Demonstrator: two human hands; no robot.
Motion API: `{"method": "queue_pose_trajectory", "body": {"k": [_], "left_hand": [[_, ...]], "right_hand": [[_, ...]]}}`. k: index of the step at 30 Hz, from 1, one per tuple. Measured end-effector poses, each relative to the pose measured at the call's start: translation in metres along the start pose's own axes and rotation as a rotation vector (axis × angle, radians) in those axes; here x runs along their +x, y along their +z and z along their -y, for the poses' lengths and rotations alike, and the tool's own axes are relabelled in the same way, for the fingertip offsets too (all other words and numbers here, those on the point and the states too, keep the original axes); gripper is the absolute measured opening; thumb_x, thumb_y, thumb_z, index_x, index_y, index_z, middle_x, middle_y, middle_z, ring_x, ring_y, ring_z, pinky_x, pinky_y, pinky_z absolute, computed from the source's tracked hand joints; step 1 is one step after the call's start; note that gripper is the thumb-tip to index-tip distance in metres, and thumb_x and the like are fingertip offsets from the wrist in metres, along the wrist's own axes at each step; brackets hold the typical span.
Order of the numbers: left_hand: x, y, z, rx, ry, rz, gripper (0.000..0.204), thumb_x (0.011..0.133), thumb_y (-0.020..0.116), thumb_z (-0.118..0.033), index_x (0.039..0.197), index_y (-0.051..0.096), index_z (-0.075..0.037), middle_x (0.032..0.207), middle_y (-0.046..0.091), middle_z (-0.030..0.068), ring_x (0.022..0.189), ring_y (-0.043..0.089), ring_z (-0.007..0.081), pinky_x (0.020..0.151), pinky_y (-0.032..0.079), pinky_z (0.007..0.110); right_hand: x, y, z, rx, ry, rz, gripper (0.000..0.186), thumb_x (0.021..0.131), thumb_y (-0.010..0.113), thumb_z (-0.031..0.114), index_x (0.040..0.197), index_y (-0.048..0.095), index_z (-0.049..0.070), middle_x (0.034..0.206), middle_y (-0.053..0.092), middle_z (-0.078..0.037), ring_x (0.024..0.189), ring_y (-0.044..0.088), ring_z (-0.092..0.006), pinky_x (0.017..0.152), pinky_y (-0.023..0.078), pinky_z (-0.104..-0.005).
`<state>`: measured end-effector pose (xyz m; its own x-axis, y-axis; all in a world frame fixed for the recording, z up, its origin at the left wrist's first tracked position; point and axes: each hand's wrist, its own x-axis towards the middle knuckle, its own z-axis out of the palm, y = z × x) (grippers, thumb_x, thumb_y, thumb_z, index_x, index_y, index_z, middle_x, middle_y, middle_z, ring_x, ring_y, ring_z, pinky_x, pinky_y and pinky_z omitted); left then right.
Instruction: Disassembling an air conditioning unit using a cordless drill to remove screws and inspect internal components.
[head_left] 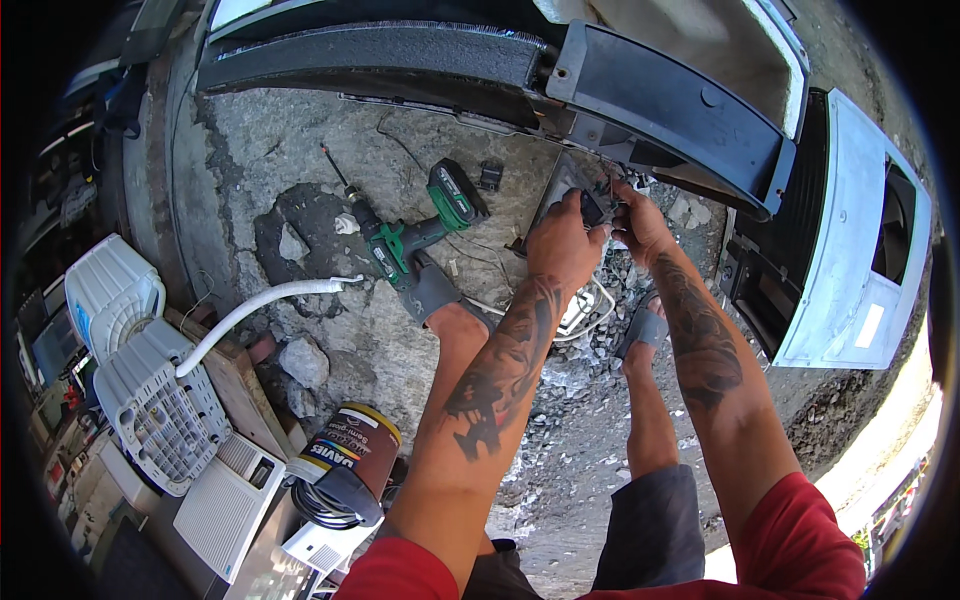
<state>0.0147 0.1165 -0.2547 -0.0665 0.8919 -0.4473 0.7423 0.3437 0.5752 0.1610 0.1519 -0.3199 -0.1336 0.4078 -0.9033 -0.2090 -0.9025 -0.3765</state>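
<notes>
At the far left, white plastic fan grilles (150, 400) lay stacked beside a white corrugated hose (262, 305) that curved across the cracked concrete floor (250, 150). Below them stood a brown paint can (352, 450). Further right, a green cordless drill (410, 235) lay on the concrete, its bit pointing up and left, well apart from the hands.

The left hand (562, 245) was curled, its fingers pressed around a small dark part (594, 208) at the edge of a grey metal panel (560, 185) lying on the floor. The right hand (636, 222) met it from the other side, fingertips pinched together at the same dark part, touching thin wires there; how tightly it gripped could not be told. Above both hands hung a long black plastic casing (660, 100), and to the right stood a pale grey appliance housing (850, 240).
</notes>
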Motion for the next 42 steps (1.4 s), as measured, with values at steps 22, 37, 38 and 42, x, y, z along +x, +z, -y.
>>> {"method": "queue_pose_trajectory", "body": {"k": [22, 37, 38, 42], "left_hand": [[-0.023, -0.001, 0.114, -0.419, -0.400, 0.156, 0.021, 0.086, 0.057, -0.008, 0.100, 0.064, 0.006, 0.076, 0.064, 0.0135, 0.061, 0.065, 0.0203, 0.056, 0.055, 0.031], [-0.147, -0.030, 0.067, -0.929, -0.665, 0.254, 0.018, 0.081, 0.059, -0.004, 0.090, 0.060, 0.011, 0.074, 0.065, 0.0129, 0.059, 0.068, 0.0197, 0.048, 0.057, 0.029], [-0.146, -0.036, 0.056, -0.938, -0.652, 0.264, 0.018, 0.081, 0.059, -0.004, 0.090, 0.060, 0.011, 0.074, 0.065, 0.0129, 0.059, 0.068, 0.0197, 0.048, 0.057, 0.029], [-0.150, -0.059, 0.036, -0.823, -0.616, 0.604, 0.023, 0.076, 0.065, -0.009, 0.091, 0.058, 0.007, 0.075, 0.065, 0.0130, 0.059, 0.068, 0.0190, 0.049, 0.057, 0.028]], "right_hand": [[-0.009, -0.006, -0.016, 0.049, 0.098, 0.004, 0.039, 0.081, 0.070, 0.050, 0.092, 0.062, 0.013, 0.066, 0.034, 0.007, 0.057, 0.033, -0.0085, 0.054, 0.028, -0.0263], [-0.151, -0.043, -0.098, -0.156, 0.243, 0.312, 0.025, 0.083, 0.074, 0.025, 0.092, 0.064, 0.005, 0.077, 0.058, 0.004, 0.068, 0.050, -0.0089, 0.064, 0.039, -0.0256], [-0.168, -0.046, -0.091, -0.250, 0.201, 0.316, 0.026, 0.081, 0.077, 0.016, 0.099, 0.065, 0.001, 0.086, 0.064, 0.001, 0.075, 0.055, -0.0092, 0.070, 0.043, -0.0259], [-0.217, -0.060, -0.089, -0.100, 0.156, 0.294, 0.028, 0.082, 0.074, 0.008, 0.107, 0.066, -0.001, 0.096, 0.068, -0.001, 0.085, 0.059, -0.0099, 0.078, 0.045, -0.0269]]}}
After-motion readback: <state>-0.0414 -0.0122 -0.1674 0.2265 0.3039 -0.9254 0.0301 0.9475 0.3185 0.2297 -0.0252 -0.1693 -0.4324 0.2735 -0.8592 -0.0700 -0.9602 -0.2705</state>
